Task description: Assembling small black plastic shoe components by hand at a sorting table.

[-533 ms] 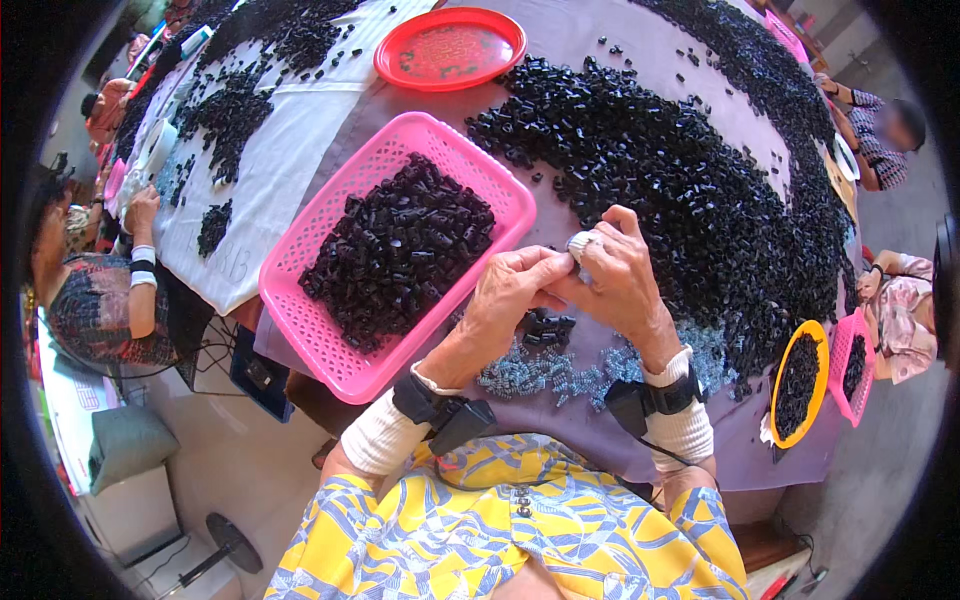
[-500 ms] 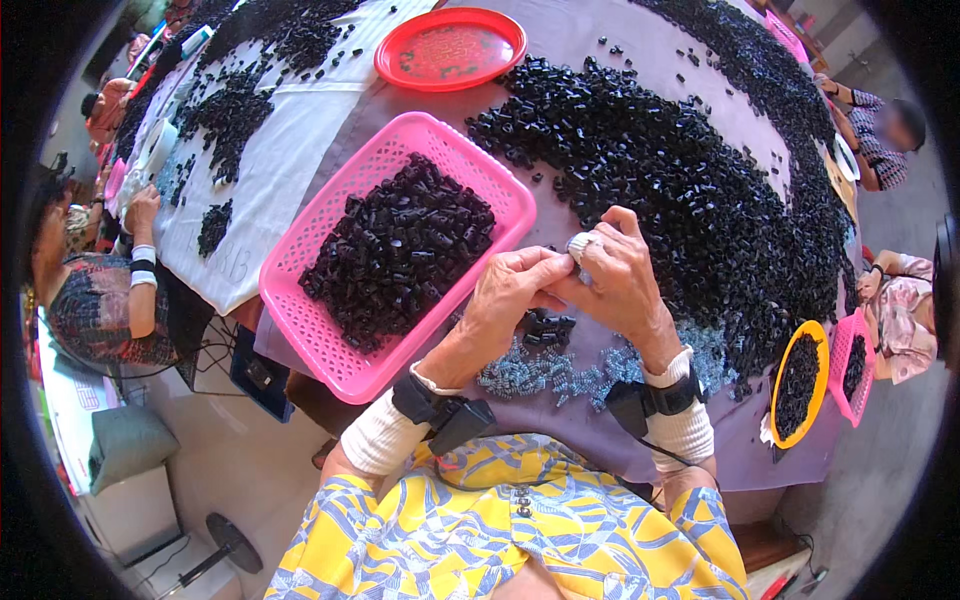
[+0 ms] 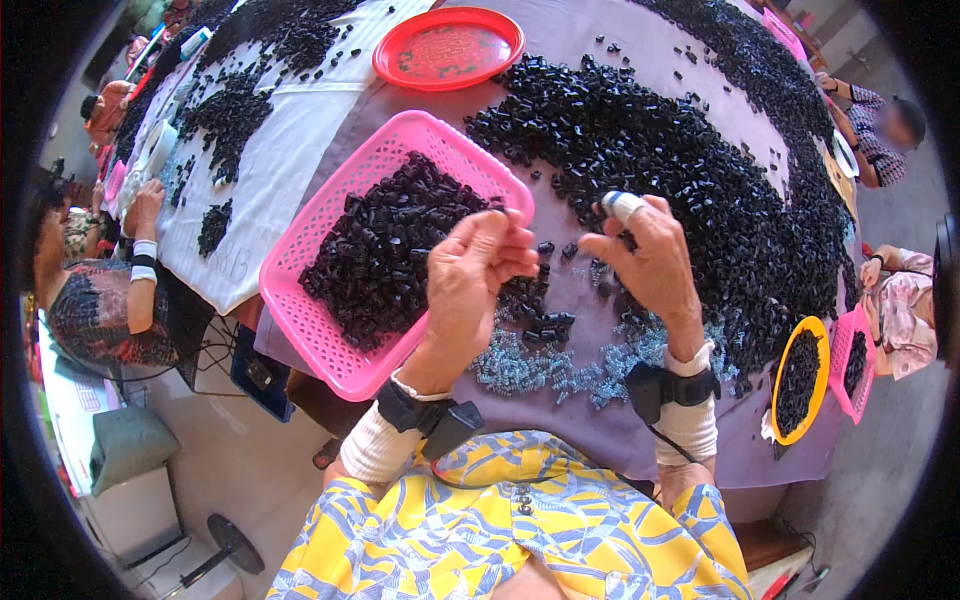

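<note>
My left hand [image 3: 472, 268] is over the right rim of the pink basket [image 3: 285, 272], thumb and fingers pinched together. A dark bit shows at its fingertips, too small to make out. Inside the basket lies a heap of small black plastic pieces [image 3: 385, 255]. To the right, my right hand [image 3: 655, 262] hovers at the near edge of the big pile of black pieces [image 3: 640, 140], thumb and fingers apart. White tape wraps one of its fingers. Below and between the hands lie small clear bluish plastic parts [image 3: 530, 362] and several loose black pieces [image 3: 545, 325].
A red tray [image 3: 450, 48] sits beyond the basket. At the right table edge are a yellow-rimmed bowl [image 3: 822, 375] and a smaller pink basket [image 3: 862, 330], both with black pieces. Other people sit left [image 3: 110, 310] and right [image 3: 900, 310] of the table.
My hands were together over the table and are now apart. The left has moved left to the basket's rim; the right has moved slightly right, its fingers spreading.
</note>
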Demonstrator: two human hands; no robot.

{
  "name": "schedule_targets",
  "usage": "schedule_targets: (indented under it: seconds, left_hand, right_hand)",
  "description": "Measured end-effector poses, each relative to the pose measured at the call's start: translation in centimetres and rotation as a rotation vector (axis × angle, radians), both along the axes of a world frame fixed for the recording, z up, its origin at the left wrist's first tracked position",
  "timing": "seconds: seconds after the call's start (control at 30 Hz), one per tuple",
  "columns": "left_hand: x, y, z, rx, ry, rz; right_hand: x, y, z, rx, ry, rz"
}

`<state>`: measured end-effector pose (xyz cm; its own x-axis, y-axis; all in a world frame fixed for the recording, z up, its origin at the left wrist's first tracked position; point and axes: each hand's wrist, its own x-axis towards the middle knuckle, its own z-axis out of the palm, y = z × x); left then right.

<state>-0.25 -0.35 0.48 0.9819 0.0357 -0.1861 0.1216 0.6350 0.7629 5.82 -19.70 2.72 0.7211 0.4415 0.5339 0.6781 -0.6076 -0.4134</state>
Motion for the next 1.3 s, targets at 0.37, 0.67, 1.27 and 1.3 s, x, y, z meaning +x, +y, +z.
schedule_targets:
  seconds: [0.37,0.67,1.27,1.3]
  left_hand:
    - [-1.1,4.3,-0.2,-0.250,0.010,0.305]
    - [-1.2,0.9,0.3,-0.050,-0.003,-0.001]
    - [0.4,-2.0,-2.9,0.276,0.080,-0.360]
    - [0.5,-2.0,-3.2,0.184,0.063,-0.368]
  right_hand:
    - [-0.4,-2.2,-3.2,-0.301,0.154,-0.060]
    - [0.7,0.1,-6.8,-0.552,-0.028,0.031]
    - [-1.0,0.2,0.1,-0.269,0.089,0.242]
    - [-0.8,0.1,0.1,-0.268,0.088,0.242]
